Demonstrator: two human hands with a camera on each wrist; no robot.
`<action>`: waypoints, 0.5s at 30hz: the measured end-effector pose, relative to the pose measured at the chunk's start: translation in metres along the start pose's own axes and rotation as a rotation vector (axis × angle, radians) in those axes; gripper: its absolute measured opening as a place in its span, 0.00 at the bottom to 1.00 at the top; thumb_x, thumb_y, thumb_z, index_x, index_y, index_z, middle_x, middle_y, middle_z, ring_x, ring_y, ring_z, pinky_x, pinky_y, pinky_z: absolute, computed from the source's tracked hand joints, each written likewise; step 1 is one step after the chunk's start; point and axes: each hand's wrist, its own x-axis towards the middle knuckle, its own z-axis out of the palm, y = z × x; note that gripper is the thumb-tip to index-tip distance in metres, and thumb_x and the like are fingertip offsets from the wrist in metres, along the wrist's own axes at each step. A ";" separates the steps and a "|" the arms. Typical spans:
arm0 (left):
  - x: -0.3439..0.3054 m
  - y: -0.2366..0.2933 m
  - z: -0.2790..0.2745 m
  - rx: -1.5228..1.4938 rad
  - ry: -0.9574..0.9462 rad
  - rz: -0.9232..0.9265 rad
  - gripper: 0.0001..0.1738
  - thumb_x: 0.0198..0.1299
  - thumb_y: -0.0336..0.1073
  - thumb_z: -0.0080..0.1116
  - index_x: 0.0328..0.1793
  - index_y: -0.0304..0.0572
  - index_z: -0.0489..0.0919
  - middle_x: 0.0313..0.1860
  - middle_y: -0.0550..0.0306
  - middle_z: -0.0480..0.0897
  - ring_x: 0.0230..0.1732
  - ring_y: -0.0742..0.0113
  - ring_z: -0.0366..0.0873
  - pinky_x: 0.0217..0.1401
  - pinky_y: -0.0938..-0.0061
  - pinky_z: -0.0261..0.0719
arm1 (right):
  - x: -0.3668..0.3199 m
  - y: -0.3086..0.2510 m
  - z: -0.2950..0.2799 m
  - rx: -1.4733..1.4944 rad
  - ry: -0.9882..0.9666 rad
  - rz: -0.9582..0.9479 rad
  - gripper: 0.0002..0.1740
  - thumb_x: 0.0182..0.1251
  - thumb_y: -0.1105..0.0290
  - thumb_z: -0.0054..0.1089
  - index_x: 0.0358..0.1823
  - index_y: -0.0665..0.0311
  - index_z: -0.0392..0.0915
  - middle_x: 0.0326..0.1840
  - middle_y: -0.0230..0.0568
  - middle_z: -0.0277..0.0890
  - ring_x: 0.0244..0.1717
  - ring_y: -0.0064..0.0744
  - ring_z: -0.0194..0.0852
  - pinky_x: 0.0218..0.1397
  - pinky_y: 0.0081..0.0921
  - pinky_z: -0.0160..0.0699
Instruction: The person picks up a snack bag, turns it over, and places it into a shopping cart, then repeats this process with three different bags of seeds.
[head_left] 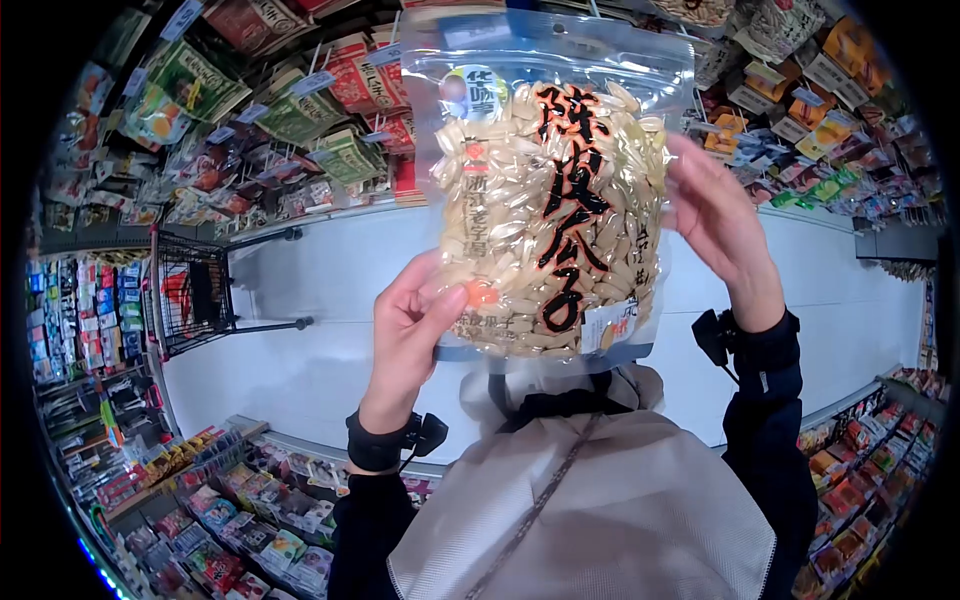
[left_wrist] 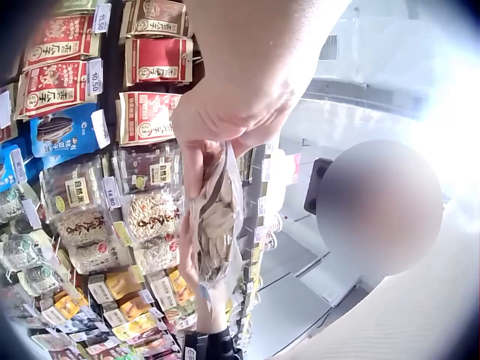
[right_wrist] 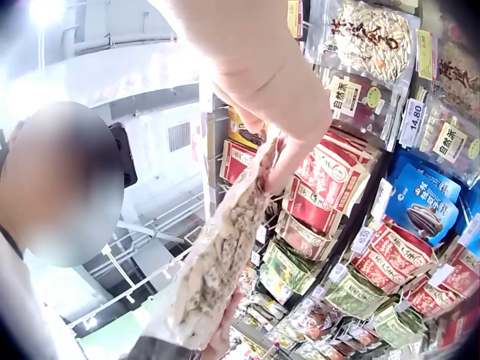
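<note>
A clear plastic bag of pale seeds (head_left: 500,215) with large dark brush-style lettering is held up in front of the person's chest, its printed face toward the head camera. My left hand (head_left: 412,318) grips its lower left side, thumb on the front and fingers mostly hidden behind. At the right edge, my right hand (head_left: 725,215) is slightly blurred; in the right wrist view its thumb and fingers pinch the edge of the bag (right_wrist: 225,247). From the left wrist, the bag (left_wrist: 217,225) shows edge-on.
Hanging snack packets fill the racks ahead, including red packets (left_wrist: 154,116) and blue packets (right_wrist: 424,206). A black shopping cart (head_left: 190,295) stands to the left on the pale floor (head_left: 320,260). Lower displays of packaged goods (head_left: 265,520) line the near side.
</note>
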 end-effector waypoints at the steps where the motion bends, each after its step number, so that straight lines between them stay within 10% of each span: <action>1: -0.003 0.000 -0.002 -0.011 0.009 0.005 0.19 0.58 0.25 0.47 0.56 0.30 0.65 0.44 0.51 0.78 0.45 0.70 0.76 0.48 0.77 0.73 | -0.007 0.004 0.007 0.012 -0.024 0.065 0.22 0.63 0.69 0.47 0.58 0.65 0.59 0.50 0.38 0.69 0.46 0.25 0.70 0.46 0.21 0.74; 15: -0.035 -0.004 -0.024 0.155 0.013 0.199 0.20 0.59 0.28 0.47 0.57 0.28 0.64 0.43 0.49 0.77 0.43 0.69 0.76 0.46 0.77 0.74 | -0.042 0.050 0.045 -0.209 -0.114 -0.109 0.32 0.61 0.75 0.50 0.64 0.66 0.48 0.54 0.41 0.67 0.50 0.24 0.67 0.48 0.20 0.69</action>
